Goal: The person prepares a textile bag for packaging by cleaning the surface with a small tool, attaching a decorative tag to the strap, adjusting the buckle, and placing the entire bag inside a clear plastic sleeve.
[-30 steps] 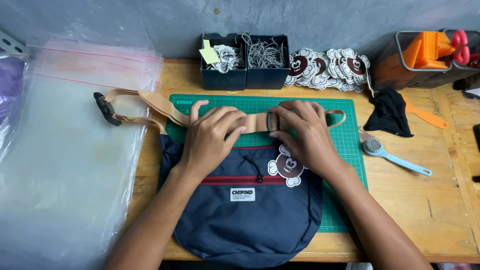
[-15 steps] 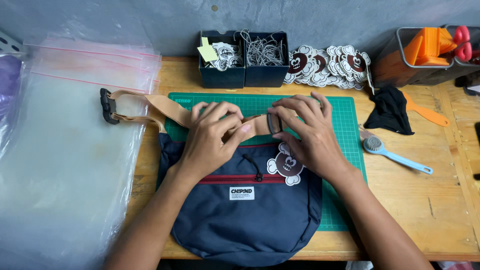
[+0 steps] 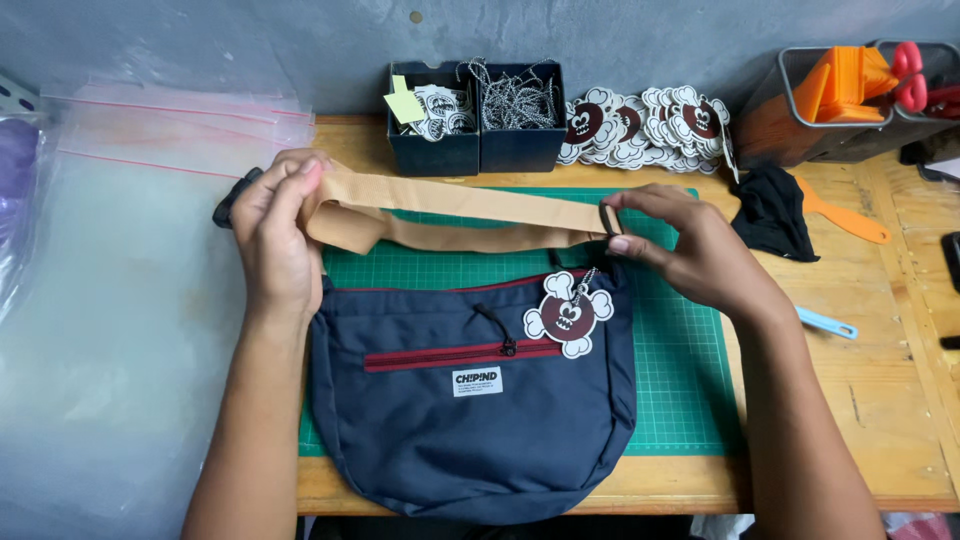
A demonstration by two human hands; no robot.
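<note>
Tan strap is stretching doubled between both hands above a navy bag, which is lying on the green cutting mat. The bag is showing a red zip line and a skull-shaped hang tag. Left hand is closing its fingers over the folded strap end, partly hiding a black buckle. Right hand is pinching the strap at a dark slider; its fingertips are covering most of it.

Small craft workshop for packing bags, green gridded cutting mat on a wooden workbench, dark bins of ball chains, piled die-cut tags, stacked clear zip bags
</note>
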